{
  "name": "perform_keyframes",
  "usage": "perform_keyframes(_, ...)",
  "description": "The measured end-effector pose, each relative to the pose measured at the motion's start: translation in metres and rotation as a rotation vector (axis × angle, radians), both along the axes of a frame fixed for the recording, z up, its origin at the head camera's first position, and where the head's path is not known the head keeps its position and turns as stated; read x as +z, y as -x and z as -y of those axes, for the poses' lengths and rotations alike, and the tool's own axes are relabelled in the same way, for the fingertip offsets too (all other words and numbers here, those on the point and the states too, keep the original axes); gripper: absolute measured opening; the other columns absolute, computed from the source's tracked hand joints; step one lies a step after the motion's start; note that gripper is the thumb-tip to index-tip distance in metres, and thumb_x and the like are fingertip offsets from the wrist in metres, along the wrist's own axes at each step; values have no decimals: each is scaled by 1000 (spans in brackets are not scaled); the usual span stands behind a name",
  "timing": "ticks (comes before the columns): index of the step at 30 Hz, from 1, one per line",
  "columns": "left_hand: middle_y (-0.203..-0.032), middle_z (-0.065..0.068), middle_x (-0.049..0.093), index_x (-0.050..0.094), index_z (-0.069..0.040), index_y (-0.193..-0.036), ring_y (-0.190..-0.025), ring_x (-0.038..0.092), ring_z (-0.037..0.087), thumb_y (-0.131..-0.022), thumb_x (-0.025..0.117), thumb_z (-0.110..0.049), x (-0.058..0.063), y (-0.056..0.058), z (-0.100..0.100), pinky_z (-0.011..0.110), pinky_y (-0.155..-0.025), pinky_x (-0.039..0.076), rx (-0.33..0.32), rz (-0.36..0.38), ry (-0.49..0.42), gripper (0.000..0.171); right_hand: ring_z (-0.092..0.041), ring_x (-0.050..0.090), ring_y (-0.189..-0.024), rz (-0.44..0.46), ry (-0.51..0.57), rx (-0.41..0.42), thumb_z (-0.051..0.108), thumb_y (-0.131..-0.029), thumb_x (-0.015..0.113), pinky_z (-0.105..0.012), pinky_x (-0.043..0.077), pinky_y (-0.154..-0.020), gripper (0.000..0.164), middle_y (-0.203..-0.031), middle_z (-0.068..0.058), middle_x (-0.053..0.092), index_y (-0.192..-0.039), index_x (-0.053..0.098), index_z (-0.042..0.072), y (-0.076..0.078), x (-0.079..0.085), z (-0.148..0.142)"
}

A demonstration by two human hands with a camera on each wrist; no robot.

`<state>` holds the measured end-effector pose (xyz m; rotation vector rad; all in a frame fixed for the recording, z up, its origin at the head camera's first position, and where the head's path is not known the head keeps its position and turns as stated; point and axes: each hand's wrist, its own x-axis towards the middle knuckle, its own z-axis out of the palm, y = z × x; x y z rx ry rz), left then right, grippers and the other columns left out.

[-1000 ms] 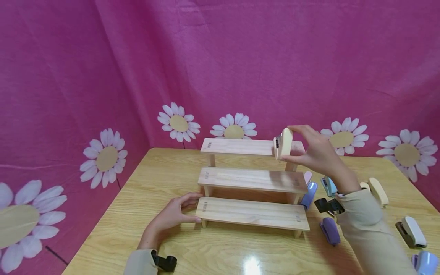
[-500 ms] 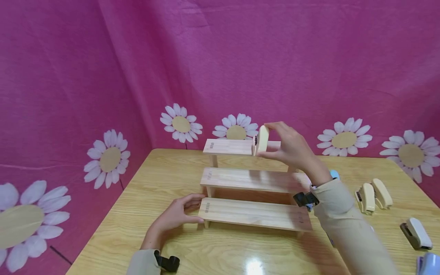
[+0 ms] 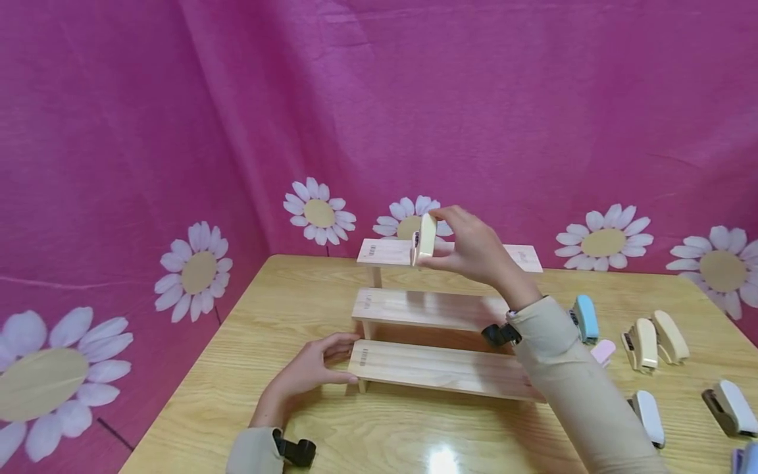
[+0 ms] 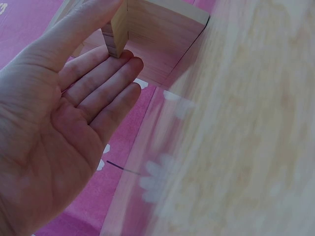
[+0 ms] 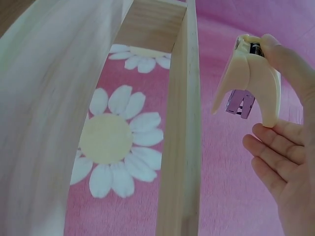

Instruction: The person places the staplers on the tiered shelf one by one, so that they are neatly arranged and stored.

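My right hand point(image 3: 474, 253) pinches a cream stapler point(image 3: 428, 238) between thumb and fingers, upright at the left half of the top shelf point(image 3: 515, 255) of a three-step wooden display stand point(image 3: 438, 372). In the right wrist view the stapler point(image 5: 268, 83) shows its spread arms and a metal part, beside the shelf edge point(image 5: 189, 147). My left hand point(image 3: 310, 368) holds the left end of the lowest step, thumb at its front corner and fingers at the back. The left wrist view shows the wood end point(image 4: 115, 37) between thumb and fairly straight fingers.
To the right on the table point(image 3: 249, 329) lie a blue stapler point(image 3: 586, 318), a pink one point(image 3: 603, 352), two cream staplers point(image 3: 647, 343), white ones point(image 3: 650, 418) and a purple-blue one point(image 3: 749, 457) at the frame edge. A pink flowered cloth point(image 3: 474, 118) hangs behind.
My right hand has carried the cream stapler leftward along the top shelf, from its right end to its left half. The left hand keeps its place on the stand.
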<state>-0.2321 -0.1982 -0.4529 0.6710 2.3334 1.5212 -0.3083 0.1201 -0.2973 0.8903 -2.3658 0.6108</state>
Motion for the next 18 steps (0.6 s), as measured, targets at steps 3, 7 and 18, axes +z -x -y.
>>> perform_keyframes(3,-139,9,50,44,-7,-137,-129,47,25,-75,78,-25,0,0,1,39,-107,39,-1,-1,1,73,-23,58,-97,20,-9,-8,47,-65,82,-42,52,-81,78,-110,-8,60,-126,51,8,3,1,8)
perform_keyframes(7,-139,9,50,45,-8,-137,-129,47,25,-75,78,-25,-1,0,1,38,-107,39,1,0,5,73,-25,58,-103,38,-22,-5,48,-66,81,-44,51,-86,79,-115,-10,59,-126,51,8,7,2,16)
perform_keyframes(18,-139,8,50,46,-8,-137,-129,47,25,-76,78,-24,-1,0,1,39,-107,40,16,8,10,71,-25,56,-105,118,-49,-17,50,-68,79,-47,50,-88,79,-117,-9,58,-127,49,8,17,0,36)
